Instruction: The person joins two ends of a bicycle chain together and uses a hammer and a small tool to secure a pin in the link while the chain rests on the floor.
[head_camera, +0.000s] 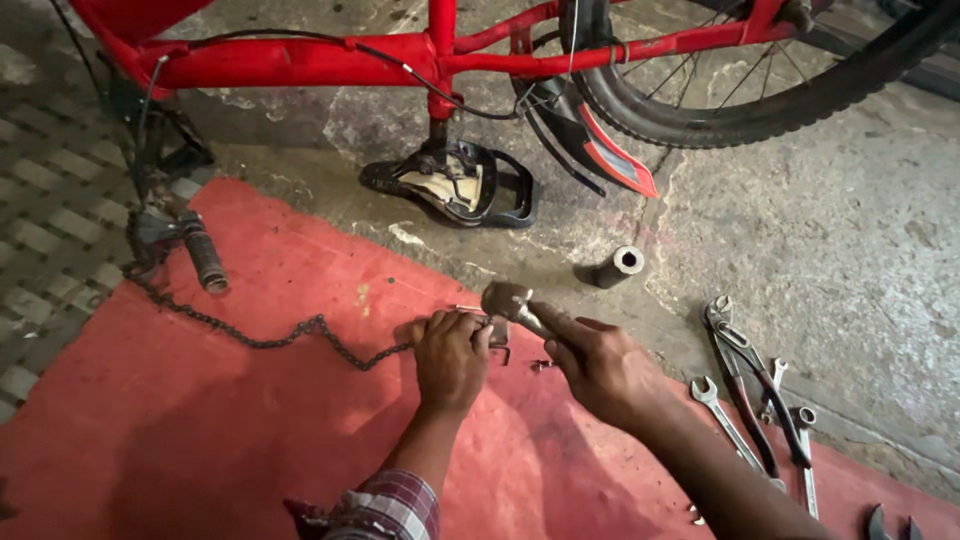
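A loose bicycle chain (250, 335) lies across a red mat (200, 440), running from the handlebar grip (205, 262) at the left to my left hand (450, 355). My left hand pins the chain's end and a small metal tool (498, 335) down on the mat. Gripped in my right hand (600, 365) is a hammer, its steel head (505, 298) just above the chain end. A red bicycle (300, 60) stands upside down beyond the mat, resting on its black saddle (460, 185).
A short metal socket tube (617, 266) lies on the concrete floor. To the right lie pliers (750, 375) and open-end spanners (722, 415). The rear wheel (760, 90) with red mudguard (610, 155) is at the top right. A small bolt (541, 365) sits between my hands.
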